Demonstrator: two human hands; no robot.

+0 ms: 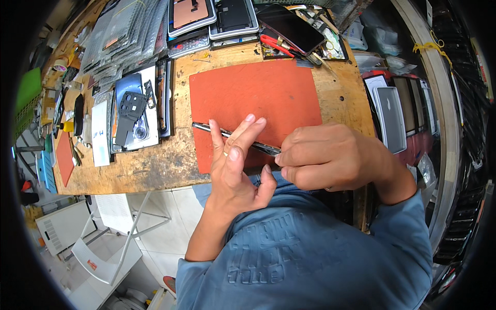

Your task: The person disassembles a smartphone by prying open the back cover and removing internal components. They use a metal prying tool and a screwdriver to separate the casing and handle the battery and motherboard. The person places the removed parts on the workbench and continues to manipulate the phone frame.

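A thin dark phone-like slab (266, 148), seen nearly edge-on, slants over the orange-red mat (253, 93) near its front edge. My left hand (232, 173) has its fingers and thumb spread apart, with several fingers lying across the slab's near side; a ring shows on one finger. My right hand (325, 157) is closed, its thumb and fingertips pinched at the slab's right end. Whether a small tool sits in that pinch is hidden. The slab's broad faces cannot be made out.
Left of the mat, phone parts (132, 106) lie on a white board. Behind stand stacked bubble-wrapped sheets (116, 39), tablet shells (191, 18), a dark-screened phone (292, 28) and red-handled pliers (276, 45). The wooden bench (150, 168) ends just before my body. A white folding chair (113, 212) stands lower left.
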